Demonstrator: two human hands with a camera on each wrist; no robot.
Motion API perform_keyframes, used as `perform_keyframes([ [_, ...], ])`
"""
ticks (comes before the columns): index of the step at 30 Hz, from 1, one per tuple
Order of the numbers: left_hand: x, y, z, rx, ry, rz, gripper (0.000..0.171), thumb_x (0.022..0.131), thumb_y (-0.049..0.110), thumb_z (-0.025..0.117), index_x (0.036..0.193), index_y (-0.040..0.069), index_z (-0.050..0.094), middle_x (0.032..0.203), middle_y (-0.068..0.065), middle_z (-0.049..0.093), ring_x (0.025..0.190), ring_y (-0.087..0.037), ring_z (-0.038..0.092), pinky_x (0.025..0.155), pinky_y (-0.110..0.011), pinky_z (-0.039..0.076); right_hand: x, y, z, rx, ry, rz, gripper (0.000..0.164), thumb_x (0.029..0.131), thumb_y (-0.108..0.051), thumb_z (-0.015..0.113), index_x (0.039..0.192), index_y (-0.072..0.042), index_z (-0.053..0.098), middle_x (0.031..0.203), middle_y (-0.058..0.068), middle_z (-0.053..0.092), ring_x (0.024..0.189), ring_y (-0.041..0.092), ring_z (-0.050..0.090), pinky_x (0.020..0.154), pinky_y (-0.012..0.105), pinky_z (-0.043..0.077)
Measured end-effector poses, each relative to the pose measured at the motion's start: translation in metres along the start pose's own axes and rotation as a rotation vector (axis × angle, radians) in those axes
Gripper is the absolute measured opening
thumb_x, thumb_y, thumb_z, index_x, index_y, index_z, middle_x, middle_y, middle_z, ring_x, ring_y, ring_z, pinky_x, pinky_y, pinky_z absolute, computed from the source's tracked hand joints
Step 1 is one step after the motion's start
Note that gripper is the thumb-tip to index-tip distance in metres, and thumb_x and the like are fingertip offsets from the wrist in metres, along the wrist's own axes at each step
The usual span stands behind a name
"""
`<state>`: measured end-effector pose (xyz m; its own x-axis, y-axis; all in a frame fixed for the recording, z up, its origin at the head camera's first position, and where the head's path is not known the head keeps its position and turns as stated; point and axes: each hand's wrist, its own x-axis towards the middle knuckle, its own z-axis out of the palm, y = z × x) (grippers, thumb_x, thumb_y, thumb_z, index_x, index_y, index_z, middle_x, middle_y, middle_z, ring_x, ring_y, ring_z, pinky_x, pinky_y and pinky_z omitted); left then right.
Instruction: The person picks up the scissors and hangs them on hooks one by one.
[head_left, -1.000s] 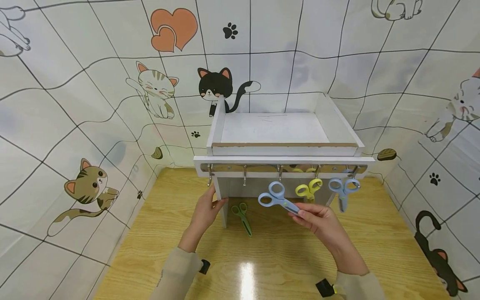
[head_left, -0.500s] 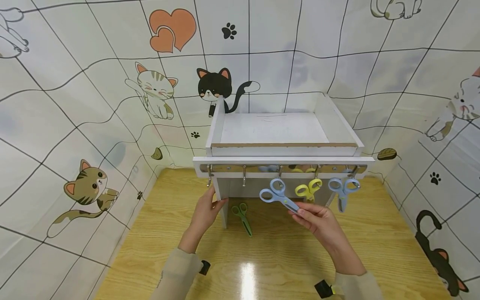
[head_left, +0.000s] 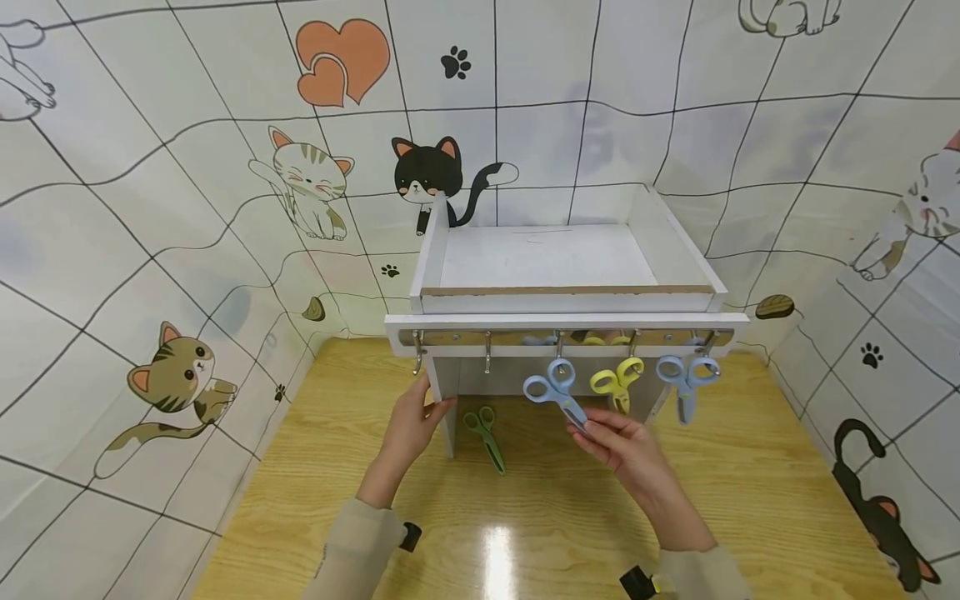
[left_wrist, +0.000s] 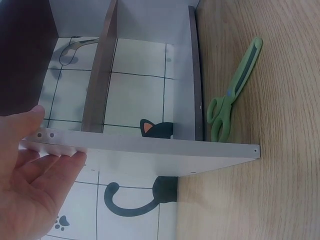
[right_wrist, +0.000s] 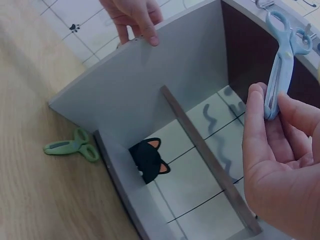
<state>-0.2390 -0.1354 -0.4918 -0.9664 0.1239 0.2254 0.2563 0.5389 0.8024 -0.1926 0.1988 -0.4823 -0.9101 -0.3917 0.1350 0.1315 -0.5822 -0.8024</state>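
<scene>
My right hand (head_left: 633, 467) pinches a pair of light blue scissors (right_wrist: 283, 67) by the blade end, handles upward. One handle ring overlaps the middle hook (head_left: 559, 343) of a metal hook rail; whether it sits on the hook I cannot tell. My left hand (head_left: 405, 429) grips the edge of the side panel (left_wrist: 150, 146) of a white shelf (head_left: 570, 321), thumb on one face and fingers on the other. To the right, yellow scissors (head_left: 615, 383) and another blue pair of scissors (head_left: 685, 385) hang from hooks. Green scissors (head_left: 487, 440) lie on the table under the shelf.
Two hooks on the left, an outer hook (head_left: 417, 352) and an inner hook (head_left: 487, 353), hold nothing. The shelf's top tray (head_left: 566, 291) has raised sides. A wooden table (head_left: 360, 542) lies below, and a cat-patterned cloth (head_left: 540, 150) surrounds it.
My right hand has moved slightly left with the blue scissors, which now stand more upright, their ring closer over the middle hook. The left hand keeps its place on the panel.
</scene>
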Motion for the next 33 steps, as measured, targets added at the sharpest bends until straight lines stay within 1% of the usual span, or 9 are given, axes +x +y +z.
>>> perform_keyframes([
  [4,0.000,0.000,0.000,0.001,0.001,0.003,0.052,0.095,0.013,0.067,0.143,0.023,0.048,0.140,-0.008,0.060,0.135,-0.032,0.052,0.096,-0.047,0.060,0.000,0.006,-0.003,0.044,0.007,0.030,0.043,0.102,0.012,0.040,0.109,-0.009,0.076,0.107,0.008,0.076,0.102,0.017,0.074,0.094,0.024,0.059],
  [7,0.000,-0.001,0.000,0.005,0.003,0.008,0.052,0.095,0.012,0.067,0.143,0.022,0.048,0.140,-0.009,0.059,0.135,-0.032,0.052,0.096,-0.046,0.060,0.000,0.010,-0.005,0.050,0.001,0.041,0.043,0.102,0.012,0.039,0.109,-0.009,0.076,0.107,0.007,0.076,0.103,0.017,0.074,0.095,0.024,0.058],
  [15,0.000,-0.002,0.001,0.021,0.007,0.024,0.051,0.095,0.011,0.067,0.142,0.021,0.049,0.140,-0.009,0.059,0.135,-0.032,0.052,0.096,-0.046,0.060,0.001,0.020,-0.018,0.000,-0.011,0.074,0.038,0.103,0.007,0.041,0.115,-0.008,0.074,0.113,0.005,0.076,0.109,0.015,0.072,0.098,0.023,0.056],
  [21,0.000,-0.002,0.001,0.010,0.009,0.028,0.049,0.095,0.010,0.067,0.141,0.021,0.051,0.141,-0.009,0.059,0.136,-0.032,0.051,0.095,-0.047,0.060,0.006,0.032,-0.027,-0.041,0.005,0.119,0.038,0.104,0.005,0.041,0.115,-0.011,0.073,0.114,0.003,0.075,0.109,0.014,0.071,0.099,0.023,0.056],
  [28,0.001,-0.003,0.002,0.009,0.005,0.024,0.051,0.096,0.011,0.066,0.142,0.021,0.049,0.141,-0.009,0.059,0.137,-0.033,0.051,0.096,-0.048,0.059,0.014,0.051,-0.039,-0.067,-0.045,0.137,0.042,0.105,0.005,0.038,0.116,-0.016,0.073,0.116,-0.001,0.074,0.109,0.011,0.070,0.100,0.023,0.056],
  [31,0.000,-0.003,0.002,0.013,0.005,0.022,0.051,0.096,0.011,0.066,0.142,0.022,0.049,0.141,-0.009,0.059,0.136,-0.032,0.051,0.096,-0.048,0.059,0.019,0.060,-0.042,-0.096,-0.009,0.182,0.037,0.105,0.002,0.041,0.115,-0.015,0.072,0.115,-0.002,0.074,0.108,0.010,0.070,0.100,0.023,0.056],
  [33,0.000,-0.003,0.001,0.009,0.007,0.022,0.050,0.095,0.011,0.066,0.142,0.021,0.050,0.140,-0.009,0.059,0.135,-0.033,0.052,0.096,-0.048,0.059,0.023,0.065,-0.041,-0.115,0.044,0.219,0.029,0.104,-0.001,0.047,0.115,-0.012,0.071,0.113,-0.001,0.075,0.106,0.010,0.071,0.100,0.025,0.056],
])
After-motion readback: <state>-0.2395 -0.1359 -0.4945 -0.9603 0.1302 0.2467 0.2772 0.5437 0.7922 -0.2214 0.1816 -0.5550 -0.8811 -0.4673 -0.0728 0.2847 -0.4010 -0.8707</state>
